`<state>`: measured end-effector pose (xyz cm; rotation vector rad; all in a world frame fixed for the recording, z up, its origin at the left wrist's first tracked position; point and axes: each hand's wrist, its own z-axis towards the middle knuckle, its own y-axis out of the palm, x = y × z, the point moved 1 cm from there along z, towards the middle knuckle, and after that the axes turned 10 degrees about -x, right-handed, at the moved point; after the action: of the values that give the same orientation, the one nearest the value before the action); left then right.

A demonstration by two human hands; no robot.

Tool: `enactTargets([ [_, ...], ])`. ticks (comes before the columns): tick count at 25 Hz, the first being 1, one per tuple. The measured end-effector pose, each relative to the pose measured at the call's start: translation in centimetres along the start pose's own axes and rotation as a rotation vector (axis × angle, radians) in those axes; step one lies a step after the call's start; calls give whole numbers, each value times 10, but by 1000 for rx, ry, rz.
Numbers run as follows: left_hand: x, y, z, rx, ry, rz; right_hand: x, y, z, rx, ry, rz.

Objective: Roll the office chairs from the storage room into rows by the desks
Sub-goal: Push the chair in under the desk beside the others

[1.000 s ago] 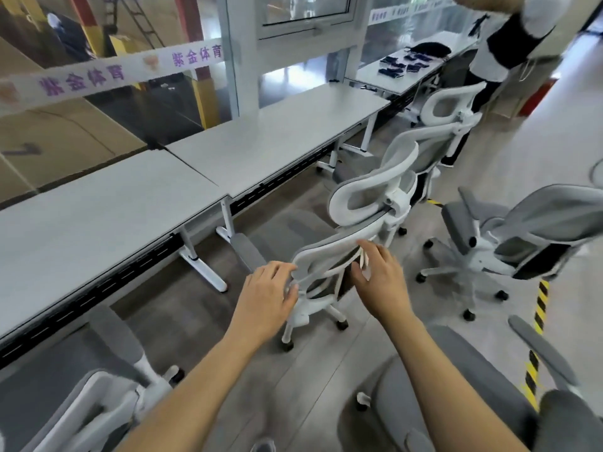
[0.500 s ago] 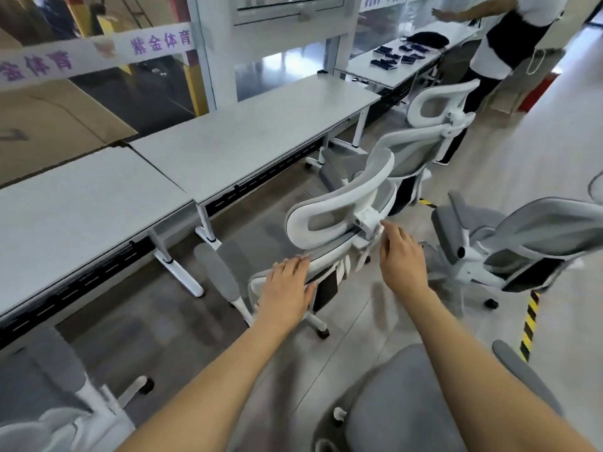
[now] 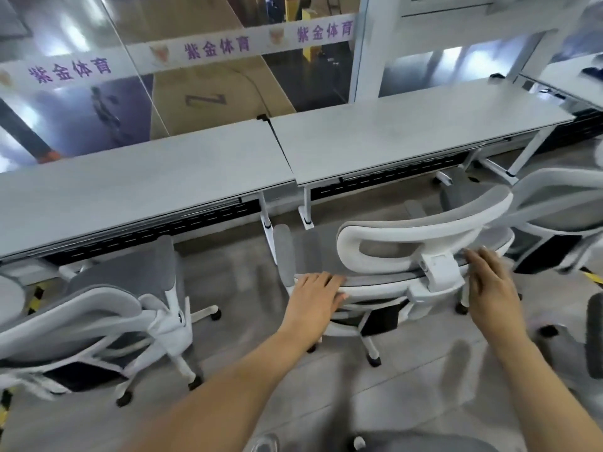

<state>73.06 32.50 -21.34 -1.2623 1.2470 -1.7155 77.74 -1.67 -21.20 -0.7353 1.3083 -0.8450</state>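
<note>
A white-framed office chair (image 3: pixel 408 236) with grey mesh stands in front of me, its back toward me and its seat facing the right-hand grey desk (image 3: pixel 408 132). My left hand (image 3: pixel 315 295) lies palm-down on the left top edge of the chair's backrest, fingers curled over the rim. My right hand (image 3: pixel 492 282) is spread just right of the headrest bracket, fingertips touching or nearly touching the backrest's top edge; whether it grips is unclear.
A second chair (image 3: pixel 107 318) stands at the left by the left desk (image 3: pixel 130 190). A third chair (image 3: pixel 561 220) is at the right. Another grey seat (image 3: pixel 595 334) sits at the right edge. A glass wall runs behind the desks.
The view has swung left and the chair has turned square to the desks. My left hand stays on the backrest rim; my right hand has opened beside the headrest bracket.
</note>
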Motion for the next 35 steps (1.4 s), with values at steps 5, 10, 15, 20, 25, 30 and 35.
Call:
enactTargets([
  [5, -25, -6, -30, 55, -51, 39, -25, 21, -10, -46, -64, 66],
  [10, -78, -30, -50, 43, -138, 81, -69, 40, 1, -137, -160, 18],
  [15, -108, -48, -56, -50, -216, 31, -99, 61, 4, -124, -199, 41],
  [20, -80, -34, -62, 24, -260, -43, -86, 58, 9, -141, -202, 48],
  [25, -67, -33, -50, 2, -302, -78, -68, 54, 30, -183, -198, 68],
  [30, -77, -38, -55, -30, -281, -71, -74, 62, 20, -133, -197, 101],
  [35, -93, -46, -58, -44, -233, -80, -90, 61, 12, -123, -209, 27],
])
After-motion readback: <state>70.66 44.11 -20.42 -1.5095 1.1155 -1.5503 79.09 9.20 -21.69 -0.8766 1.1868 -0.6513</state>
